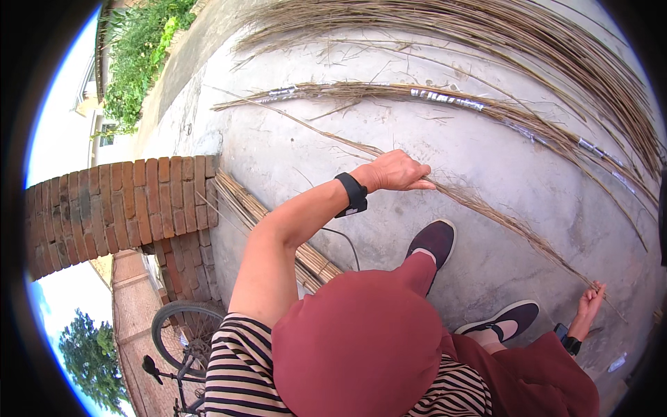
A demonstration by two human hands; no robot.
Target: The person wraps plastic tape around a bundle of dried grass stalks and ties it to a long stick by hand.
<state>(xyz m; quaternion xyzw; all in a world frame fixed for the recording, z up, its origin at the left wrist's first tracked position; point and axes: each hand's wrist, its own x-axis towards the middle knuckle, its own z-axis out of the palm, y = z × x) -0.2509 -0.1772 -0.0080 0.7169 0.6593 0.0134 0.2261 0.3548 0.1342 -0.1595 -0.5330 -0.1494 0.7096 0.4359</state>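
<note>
Held twigs (486, 208): thin bunch, slanting between both hands over the concrete floor (514, 167); no wrap visible.
Left hand (399, 170): closed around the bunch partway along.
Right hand (590, 300): fingers pinching it near its right end.
Long bundle (389, 90): on floor, silvery wrap in several places; binding judged at least partly done.
Loose pile (486, 28): beyond it, no binding visible; judged left over.

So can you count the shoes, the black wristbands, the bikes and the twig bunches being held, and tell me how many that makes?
Held twig bunches: 1
Shoes: 2
Black wristbands: 2
Bikes: 1
Total: 6
</note>
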